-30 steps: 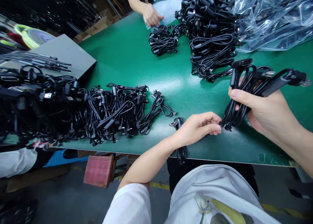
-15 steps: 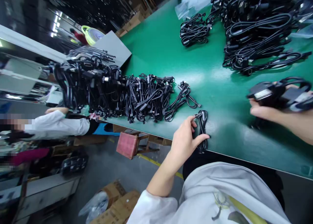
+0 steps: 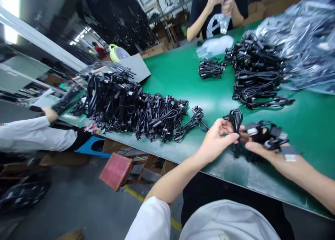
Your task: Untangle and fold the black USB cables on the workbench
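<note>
Between the thumb and fingers of my left hand (image 3: 219,137) is a coiled black cable (image 3: 236,119), raised over the green table (image 3: 180,70). Close beside it, my right hand (image 3: 261,151) is closed round a bunch of black cables (image 3: 270,133) with pale-tagged plugs; some blur hides its fingers. The two hands nearly meet. One looped cable (image 3: 192,123) lies left of my left hand, at the end of a long heap of bundled black cables (image 3: 157,116).
Another pile of black cables (image 3: 258,70) lies across the table, with a small cable stack (image 3: 210,68) beside it and clear plastic bags (image 3: 311,44) behind. A person (image 3: 217,13) sits opposite; another person's sleeve (image 3: 26,128) is at far left. A red stool (image 3: 115,170) stands below.
My left hand has lifted the coiled cable off the table and moved right. My right hand has brought its bunch leftward, next to it. The view has tilted up, showing the person opposite.
</note>
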The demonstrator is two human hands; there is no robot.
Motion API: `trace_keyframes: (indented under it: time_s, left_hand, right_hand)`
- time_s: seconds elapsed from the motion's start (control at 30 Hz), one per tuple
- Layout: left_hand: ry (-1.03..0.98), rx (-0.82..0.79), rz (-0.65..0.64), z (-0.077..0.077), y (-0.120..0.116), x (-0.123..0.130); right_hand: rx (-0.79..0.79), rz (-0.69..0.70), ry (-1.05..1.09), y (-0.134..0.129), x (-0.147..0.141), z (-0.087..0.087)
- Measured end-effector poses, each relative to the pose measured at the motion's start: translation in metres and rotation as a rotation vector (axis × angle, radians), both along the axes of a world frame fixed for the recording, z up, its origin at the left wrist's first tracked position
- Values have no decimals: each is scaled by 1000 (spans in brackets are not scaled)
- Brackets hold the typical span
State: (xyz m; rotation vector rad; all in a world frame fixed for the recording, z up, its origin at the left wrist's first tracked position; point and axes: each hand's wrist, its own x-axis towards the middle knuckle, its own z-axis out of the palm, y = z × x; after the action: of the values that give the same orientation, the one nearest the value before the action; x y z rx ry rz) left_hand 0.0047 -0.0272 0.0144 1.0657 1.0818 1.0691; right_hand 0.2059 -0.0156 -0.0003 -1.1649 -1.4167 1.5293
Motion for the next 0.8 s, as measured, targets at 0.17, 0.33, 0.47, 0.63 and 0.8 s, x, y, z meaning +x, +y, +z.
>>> trace_keyframes:
  time_s: [0.17, 0.33, 0.47, 0.63, 0.8]
  left_hand:
    - [-58, 19, -228, 12, 34, 11]
    - [-212, -20, -165, 9, 48, -2]
    - [-299, -112, -241, 2, 42, -2]
    - [-312, -141, -210, 2, 37, -2]
    - [-257, -89, -212, 0, 37, -4]
  right_hand:
    - [29, 52, -61, 7, 19, 11]
    - [-182, 209, 70, 4, 23, 33]
    - [-485, 324, 214, 3, 15, 35]
    - [-424, 208, 89, 4, 4, 31]
    - [-205, 209, -130, 3, 4, 28]
